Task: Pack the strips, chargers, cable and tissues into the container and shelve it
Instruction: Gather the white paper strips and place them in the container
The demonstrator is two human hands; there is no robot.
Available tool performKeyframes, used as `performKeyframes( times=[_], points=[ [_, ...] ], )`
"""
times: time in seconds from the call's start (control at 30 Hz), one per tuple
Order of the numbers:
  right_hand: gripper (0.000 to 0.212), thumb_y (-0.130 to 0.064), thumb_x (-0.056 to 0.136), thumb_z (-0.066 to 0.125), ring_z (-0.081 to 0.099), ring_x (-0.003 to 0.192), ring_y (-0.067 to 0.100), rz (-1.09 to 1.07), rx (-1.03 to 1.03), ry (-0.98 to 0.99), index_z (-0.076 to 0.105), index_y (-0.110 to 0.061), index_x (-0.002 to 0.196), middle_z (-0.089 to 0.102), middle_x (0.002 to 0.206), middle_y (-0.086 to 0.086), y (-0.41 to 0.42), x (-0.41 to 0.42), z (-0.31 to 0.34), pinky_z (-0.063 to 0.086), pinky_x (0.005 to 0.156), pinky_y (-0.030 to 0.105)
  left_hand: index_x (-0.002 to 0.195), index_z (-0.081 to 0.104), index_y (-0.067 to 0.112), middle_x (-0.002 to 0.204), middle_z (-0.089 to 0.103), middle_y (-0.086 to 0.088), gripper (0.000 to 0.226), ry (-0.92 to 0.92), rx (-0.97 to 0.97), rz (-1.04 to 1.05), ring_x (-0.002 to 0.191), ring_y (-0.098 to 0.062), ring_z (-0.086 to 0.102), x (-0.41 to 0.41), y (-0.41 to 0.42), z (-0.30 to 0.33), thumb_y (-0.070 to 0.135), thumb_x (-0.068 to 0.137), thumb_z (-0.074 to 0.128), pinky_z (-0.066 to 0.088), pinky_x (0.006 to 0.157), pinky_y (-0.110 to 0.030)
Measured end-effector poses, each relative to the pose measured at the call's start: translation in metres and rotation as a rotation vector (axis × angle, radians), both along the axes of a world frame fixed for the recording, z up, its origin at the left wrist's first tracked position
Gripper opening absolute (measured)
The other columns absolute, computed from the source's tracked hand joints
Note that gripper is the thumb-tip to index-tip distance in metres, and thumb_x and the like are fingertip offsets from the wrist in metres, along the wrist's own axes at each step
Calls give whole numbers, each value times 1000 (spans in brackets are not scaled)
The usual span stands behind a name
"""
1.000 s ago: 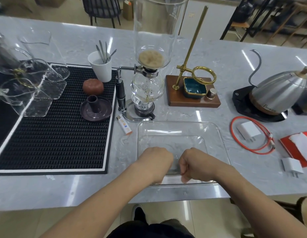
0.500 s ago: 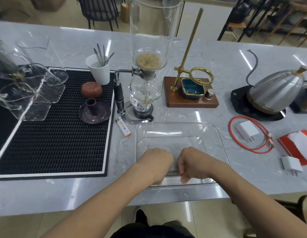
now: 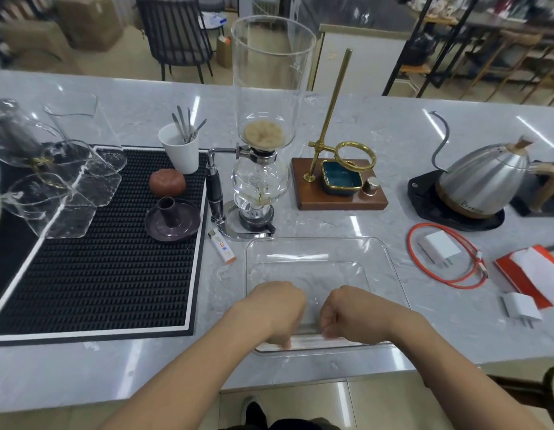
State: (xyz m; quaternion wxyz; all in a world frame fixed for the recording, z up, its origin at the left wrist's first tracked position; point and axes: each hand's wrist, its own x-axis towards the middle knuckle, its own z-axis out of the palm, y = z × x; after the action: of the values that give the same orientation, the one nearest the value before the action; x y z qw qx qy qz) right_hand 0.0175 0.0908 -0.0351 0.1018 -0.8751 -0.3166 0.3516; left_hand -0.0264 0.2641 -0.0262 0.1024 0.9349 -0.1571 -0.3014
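Note:
A clear, shallow plastic container (image 3: 386, 252) sits empty near the counter's front edge. My left hand (image 3: 275, 308) and my right hand (image 3: 350, 311) are side by side at its near rim, fingers curled down over the rim. An orange cable (image 3: 455, 284) lies coiled to the right, with a white charger (image 3: 438, 248) inside the coil. A second white charger (image 3: 520, 308) lies nearer the front right. A red tissue pack (image 3: 511, 271) with white tissue showing is at the right edge.
A glass siphon brewer (image 3: 260, 181) stands just behind the container, with a small white and orange lighter-like stick (image 3: 223, 248) beside it. A black ribbed mat (image 3: 99, 243) with cups is on the left. A steel kettle (image 3: 483, 178) and a wooden stand (image 3: 337, 193) are behind.
Both hands stay at the container's near rim, nearly still. The view has shifted a little; nothing on the counter has moved.

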Motion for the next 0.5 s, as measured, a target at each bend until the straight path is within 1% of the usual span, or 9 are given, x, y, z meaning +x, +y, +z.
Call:
performKeyframes(
  times=[0.07, 0.17, 0.23, 0.37, 0.43, 0.5],
  points=[
    [13, -16, 87, 64, 56, 68, 1, -8, 37, 23, 76, -14, 88, 75, 87, -2, -2, -1, 2, 39, 64, 9, 94, 75, 10, 96, 74, -7, 23, 10, -11, 3, 90, -27, 68, -1, 2, 1, 26, 79, 81, 53, 75, -32],
    [15, -17, 90, 61, 58, 76, 1, -25, 61, 28, 76, -16, 94, 75, 93, -4, -4, -1, 4, 42, 70, 11, 92, 75, 12, 93, 73, -6, 22, 4, -8, 6, 87, -26, 68, -2, 2, 2, 30, 80, 79, 52, 72, -32],
    [16, -17, 90, 60, 58, 76, 2, -34, 71, 19, 75, -17, 93, 74, 91, -6, -5, -2, 4, 43, 70, 13, 89, 75, 11, 91, 74, -6, 23, -6, -5, 12, 85, -26, 68, -3, 3, 1, 33, 82, 77, 53, 71, -32],
    [16, -18, 90, 57, 60, 75, 8, -32, 80, -16, 72, -17, 86, 71, 83, -6, -6, -2, 6, 49, 73, 23, 91, 73, 12, 94, 71, -7, 28, -29, -22, 31, 89, -28, 66, -4, 5, -3, 39, 85, 71, 54, 75, -34],
    [16, -20, 91, 56, 63, 79, 14, -36, 83, -32, 71, -16, 86, 72, 84, -3, -6, -2, 6, 51, 77, 30, 93, 73, 13, 96, 71, -7, 28, -32, -32, 46, 90, -28, 65, -4, 5, -4, 41, 87, 70, 54, 77, -35],
    [17, -22, 92, 54, 63, 81, 16, -40, 79, -50, 70, -16, 89, 71, 85, -1, -6, -2, 5, 51, 79, 34, 92, 73, 14, 95, 71, -6, 28, -42, -37, 63, 89, -27, 65, -4, 6, -5, 42, 87, 68, 54, 77, -35]
  ],
)
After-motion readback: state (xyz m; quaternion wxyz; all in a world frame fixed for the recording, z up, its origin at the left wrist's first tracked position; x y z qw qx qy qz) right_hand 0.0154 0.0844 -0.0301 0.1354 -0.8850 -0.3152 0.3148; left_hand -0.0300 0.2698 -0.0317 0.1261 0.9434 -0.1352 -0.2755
